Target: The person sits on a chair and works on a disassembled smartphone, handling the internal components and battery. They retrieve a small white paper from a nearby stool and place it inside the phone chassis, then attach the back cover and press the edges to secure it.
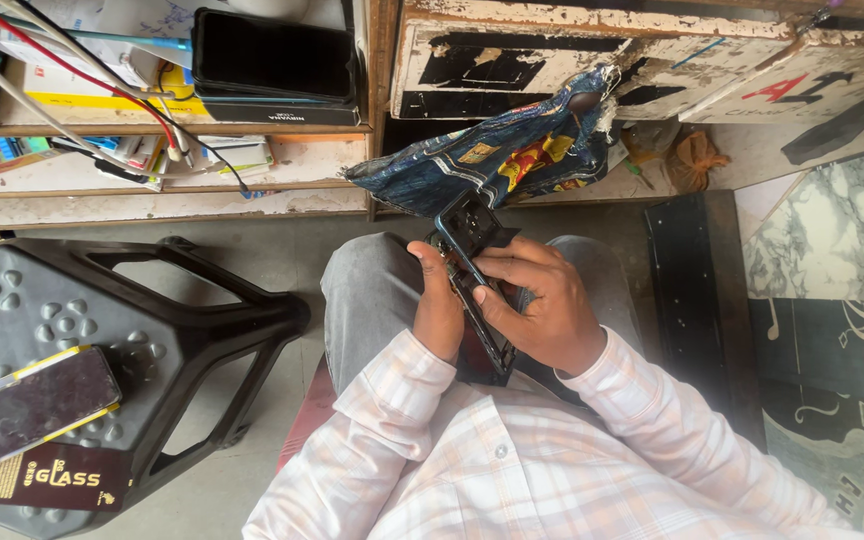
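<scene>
A dark, flat rectangular phone body with an open camera cut-out at its top (472, 275) is held edge-on above the person's lap, over grey trousers (372, 290). The left hand (439, 305) has its grip closed round the phone's left edge, thumb up near the top. The right hand (542, 305) is clamped on the right edge, fingers curled across the face. Just beyond the phone a blue patterned cloth bag (497, 155) hangs from a chipped white wooden drawer front (592, 50). To the left stands a black plastic stool (152, 320) carrying a dark phone screen panel (32, 405) and a dark flat packet with gold print (52, 478). On the shelf (152, 165) lies a black phone (272, 55) among cables.
</scene>
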